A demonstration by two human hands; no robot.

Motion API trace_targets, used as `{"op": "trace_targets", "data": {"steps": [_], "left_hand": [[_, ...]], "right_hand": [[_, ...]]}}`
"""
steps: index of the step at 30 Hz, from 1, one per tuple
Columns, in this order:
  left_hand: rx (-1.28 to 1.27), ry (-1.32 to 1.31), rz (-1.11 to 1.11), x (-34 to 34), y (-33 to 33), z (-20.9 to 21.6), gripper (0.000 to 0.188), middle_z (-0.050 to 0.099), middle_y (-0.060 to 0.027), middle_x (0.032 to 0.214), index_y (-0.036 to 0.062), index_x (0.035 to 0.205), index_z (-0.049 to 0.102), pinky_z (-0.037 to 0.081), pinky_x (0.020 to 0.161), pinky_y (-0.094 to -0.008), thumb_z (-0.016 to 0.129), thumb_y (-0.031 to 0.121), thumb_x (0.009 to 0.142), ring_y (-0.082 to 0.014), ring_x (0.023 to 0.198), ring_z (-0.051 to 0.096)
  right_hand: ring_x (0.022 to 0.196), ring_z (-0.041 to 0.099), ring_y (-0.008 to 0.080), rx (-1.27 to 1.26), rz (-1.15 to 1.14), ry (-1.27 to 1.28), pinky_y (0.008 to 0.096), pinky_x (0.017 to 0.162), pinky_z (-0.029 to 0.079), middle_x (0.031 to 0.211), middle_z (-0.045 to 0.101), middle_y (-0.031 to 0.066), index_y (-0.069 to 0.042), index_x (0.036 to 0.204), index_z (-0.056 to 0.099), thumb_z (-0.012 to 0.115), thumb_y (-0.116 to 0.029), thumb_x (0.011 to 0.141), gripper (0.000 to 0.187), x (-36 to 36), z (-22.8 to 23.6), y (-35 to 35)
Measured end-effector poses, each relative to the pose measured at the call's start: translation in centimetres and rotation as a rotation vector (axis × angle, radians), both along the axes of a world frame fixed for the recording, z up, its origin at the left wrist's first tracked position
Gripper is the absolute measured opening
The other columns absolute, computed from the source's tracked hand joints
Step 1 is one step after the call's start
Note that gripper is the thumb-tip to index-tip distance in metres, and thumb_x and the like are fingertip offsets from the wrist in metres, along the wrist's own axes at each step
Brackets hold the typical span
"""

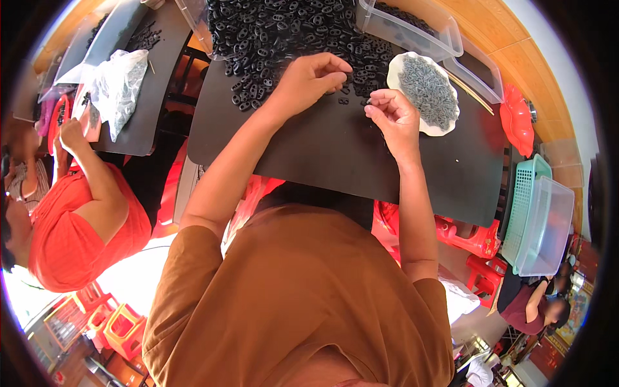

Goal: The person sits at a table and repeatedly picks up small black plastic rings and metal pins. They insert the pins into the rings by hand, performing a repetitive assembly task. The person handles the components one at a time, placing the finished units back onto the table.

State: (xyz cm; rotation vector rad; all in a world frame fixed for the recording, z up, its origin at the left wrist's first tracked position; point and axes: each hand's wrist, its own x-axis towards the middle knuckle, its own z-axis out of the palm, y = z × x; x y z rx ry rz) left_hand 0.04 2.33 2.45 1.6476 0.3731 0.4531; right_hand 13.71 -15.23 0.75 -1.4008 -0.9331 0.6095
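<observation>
A large heap of small black oval plastic pieces with two holes (284, 29) covers the far part of the dark table (309, 161). At the heap's near right edge my left hand (309, 80) is closed, fingers curled toward the thumb; anything between them is too small to make out. My right hand (396, 116) is beside the near left rim of a white scalloped plate (434, 131), thumb and fingers pinched with a tiny dark bit at their tips. Many small, thin grey pieces (427, 90) lie on the plate. One loose black piece (343, 100) lies between my hands.
Clear plastic bins (412, 32) stand at the far right, near thin wooden sticks (471, 93) and a red scalloped dish (517, 121). A green basket (521, 213) is at the right. On the left, a person in red (90, 219) sits at another table with a plastic bag (119, 87).
</observation>
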Motion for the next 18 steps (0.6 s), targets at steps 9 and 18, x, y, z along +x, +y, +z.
{"op": "trace_targets", "data": {"steps": [9, 18], "left_hand": [[-0.714, -0.133, -0.112, -0.9, -0.9, -2.1, 0.024, 0.065, -0.0032, 0.102, 0.003, 0.115, 0.062, 0.055, 0.084, -0.0244, 0.065, 0.005, 0.092, -0.014, 0.091, 0.066], [-0.68, -0.122, -0.074, -0.8, -1.2, -2.3, 0.021, 0.066, -0.0011, 0.1, 0.0055, 0.11, 0.067, 0.054, 0.084, -0.0246, 0.068, 0.005, 0.09, -0.0114, 0.092, 0.065]], "right_hand": [[0.078, 0.057, 0.0054, -0.06, 0.028, 0.021, 0.0199, 0.07, 0.047, 0.085, 0.062, -0.0004, 0.0, 0.096, 0.064, 0.067, 0.001, 0.088, 0.009, -0.6, 0.8, 0.7], [0.073, 0.059, 0.0061, -0.02, -0.007, -0.058, 0.0206, 0.066, 0.048, 0.084, 0.064, 0.0004, -0.001, 0.093, 0.065, 0.068, 0.0, 0.086, 0.007, -1.6, 0.6, 1.6]]}}
